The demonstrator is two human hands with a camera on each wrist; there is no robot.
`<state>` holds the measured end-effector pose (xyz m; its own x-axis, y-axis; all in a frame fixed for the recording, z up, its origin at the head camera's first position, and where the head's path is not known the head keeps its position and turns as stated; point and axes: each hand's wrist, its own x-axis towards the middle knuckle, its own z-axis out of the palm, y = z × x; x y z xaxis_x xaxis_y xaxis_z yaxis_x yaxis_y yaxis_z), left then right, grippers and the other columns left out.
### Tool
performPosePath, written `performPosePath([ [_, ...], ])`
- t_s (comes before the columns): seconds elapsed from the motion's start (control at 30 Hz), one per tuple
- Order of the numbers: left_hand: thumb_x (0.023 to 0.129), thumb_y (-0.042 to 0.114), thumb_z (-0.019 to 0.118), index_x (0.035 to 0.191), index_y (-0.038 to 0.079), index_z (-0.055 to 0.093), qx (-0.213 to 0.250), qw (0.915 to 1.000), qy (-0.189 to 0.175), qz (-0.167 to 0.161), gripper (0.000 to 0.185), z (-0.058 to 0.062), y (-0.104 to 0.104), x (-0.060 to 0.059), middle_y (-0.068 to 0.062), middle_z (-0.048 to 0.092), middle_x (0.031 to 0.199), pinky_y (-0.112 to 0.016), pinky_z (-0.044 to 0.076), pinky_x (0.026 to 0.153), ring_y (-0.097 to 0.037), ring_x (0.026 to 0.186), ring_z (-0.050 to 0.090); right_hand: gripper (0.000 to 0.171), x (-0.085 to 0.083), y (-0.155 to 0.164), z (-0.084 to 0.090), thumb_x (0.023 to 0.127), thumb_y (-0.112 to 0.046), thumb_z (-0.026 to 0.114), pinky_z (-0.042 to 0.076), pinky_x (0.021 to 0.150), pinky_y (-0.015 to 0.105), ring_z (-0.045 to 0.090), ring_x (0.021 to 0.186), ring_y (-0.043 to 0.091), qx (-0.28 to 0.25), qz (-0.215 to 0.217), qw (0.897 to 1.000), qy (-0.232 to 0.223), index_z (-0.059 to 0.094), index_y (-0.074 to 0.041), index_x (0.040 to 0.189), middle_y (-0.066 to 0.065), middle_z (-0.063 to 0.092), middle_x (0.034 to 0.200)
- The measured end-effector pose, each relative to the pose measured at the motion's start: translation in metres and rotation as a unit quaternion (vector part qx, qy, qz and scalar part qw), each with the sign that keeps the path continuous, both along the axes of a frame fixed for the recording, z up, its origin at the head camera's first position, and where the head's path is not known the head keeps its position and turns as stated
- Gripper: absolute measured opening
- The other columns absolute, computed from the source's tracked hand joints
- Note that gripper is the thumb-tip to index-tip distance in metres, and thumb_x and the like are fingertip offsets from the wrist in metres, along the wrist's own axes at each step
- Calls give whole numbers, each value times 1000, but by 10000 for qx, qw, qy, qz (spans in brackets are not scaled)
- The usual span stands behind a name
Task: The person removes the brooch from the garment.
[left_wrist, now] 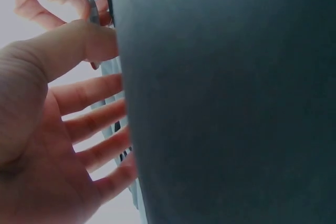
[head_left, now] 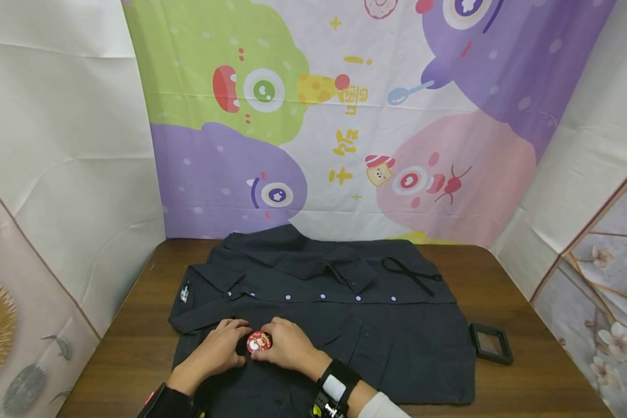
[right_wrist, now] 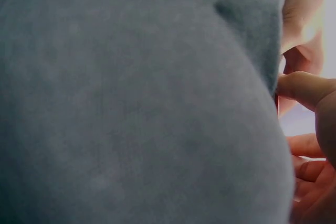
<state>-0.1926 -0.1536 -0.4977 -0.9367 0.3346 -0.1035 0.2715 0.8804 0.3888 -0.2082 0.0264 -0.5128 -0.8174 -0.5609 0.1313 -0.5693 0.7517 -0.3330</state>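
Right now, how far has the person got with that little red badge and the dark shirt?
Already done: the dark shirt lies spread flat and buttoned on the wooden table. In hand: the left hand and right hand both hold the red badge on the shirt's front. Whether it is fastened cannot be seen. A small black tray lies beside the shirt.
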Motion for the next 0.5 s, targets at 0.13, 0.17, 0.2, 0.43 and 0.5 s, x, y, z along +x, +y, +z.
performPosePath([
  [0.13, 70, 10, 82, 113, 1, 67, 35, 10000, -46, 24, 46, -1, 1, 0, -17, 59, 128, -62, 42, 98, -39, 122, 50, 44, 0, 1, -1, 75, -48, 79, 40, 59, 16, 49, 67, 2, -3, -14, 10000, 9, 73, -13, 103, -7, 57, 79],
  [0.17, 71, 10, 82, 113, 1, 67, 35, 10000, -59, 36, 46, -2, 1, 0, -16, 59, 128, -62, 42, 99, -39, 122, 50, 44, 0, 1, 0, 75, -47, 79, 40, 59, 16, 49, 67, 2, -12, -19, 10000, 7, 73, -13, 103, -7, 57, 79],
  [0.2, 71, 11, 82, 113, 1, 67, 30, 10000, -61, 43, 45, -2, 1, 0, -16, 59, 128, -62, 42, 99, -39, 122, 51, 44, 0, 1, 0, 75, -47, 79, 40, 59, 16, 49, 67, 2, -16, -22, 10000, 6, 73, -13, 103, -7, 57, 79],
  [0.43, 75, 14, 80, 111, 1, 68, 66, 9999, 51, 101, 40, -2, 1, 0, -17, 61, 126, -59, 43, 99, -38, 120, 53, 44, 0, 2, 0, 75, -47, 79, 40, 59, 16, 49, 67, 2, -1, -17, 10000, 61, 73, -13, 101, -8, 57, 78],
  [0.5, 75, 14, 80, 110, 1, 68, 84, 9999, 90, 103, 39, -1, 1, 0, -17, 61, 125, -58, 44, 99, -38, 119, 54, 44, -1, 2, 0, 75, -48, 79, 40, 60, 16, 49, 67, 1, 26, -20, 10000, 72, 73, -14, 101, -8, 56, 78],
])
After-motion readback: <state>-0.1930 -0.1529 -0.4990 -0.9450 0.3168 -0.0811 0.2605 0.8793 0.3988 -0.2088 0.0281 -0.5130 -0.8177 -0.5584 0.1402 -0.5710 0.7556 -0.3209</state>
